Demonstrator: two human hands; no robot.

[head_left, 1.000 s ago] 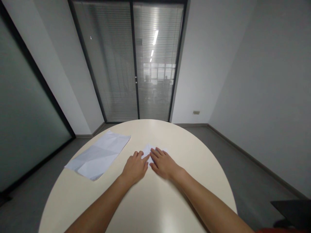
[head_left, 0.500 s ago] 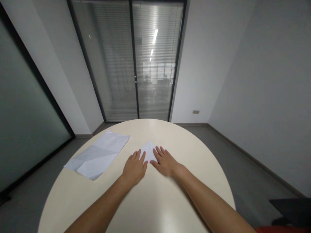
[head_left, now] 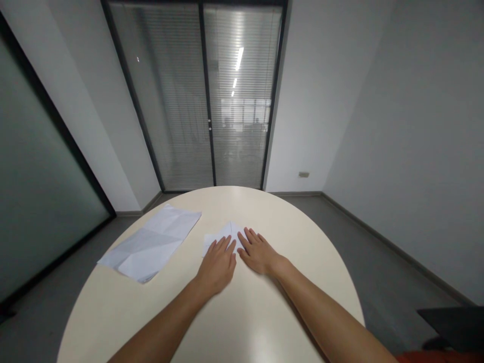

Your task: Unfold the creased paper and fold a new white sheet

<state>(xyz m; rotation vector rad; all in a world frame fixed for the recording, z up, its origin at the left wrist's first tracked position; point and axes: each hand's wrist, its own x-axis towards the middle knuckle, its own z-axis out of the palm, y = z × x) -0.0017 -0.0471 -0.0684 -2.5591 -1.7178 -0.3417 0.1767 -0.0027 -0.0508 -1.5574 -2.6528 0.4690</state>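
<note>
A small folded sheet of white paper lies on the table, its peak pointing away from me and its lower part covered by my hands. My left hand rests on the paper's left and middle part, fingers stretched out and somewhat apart. On the right part, my right hand lies flat with its fingers spread. A flat left portion of the paper shows beside my left fingers. Neither hand grips anything.
Creased white sheets lie on the left of the round cream table, reaching its left edge. Beyond the table stands a glass partition with blinds. A dark object is at the lower right.
My left hand has slid a little to the right over the paper, uncovering its left portion. My right hand stays nearly in place. The view has shifted slightly.
</note>
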